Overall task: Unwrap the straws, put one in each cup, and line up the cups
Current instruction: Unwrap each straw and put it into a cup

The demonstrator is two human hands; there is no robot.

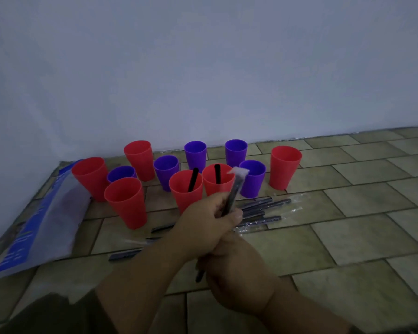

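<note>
Right hand (237, 273), low centre, and left hand (208, 222) above it: fingers of both curled round one wrapped straw (234, 191).

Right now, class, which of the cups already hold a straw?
The two red cups standing side by side at front centre. A black straw sticks up from each; none of the rest shows one.

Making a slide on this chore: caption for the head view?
Left hand and right hand grip a wrapped straw before the cups; two red cups hold black straws.
</note>
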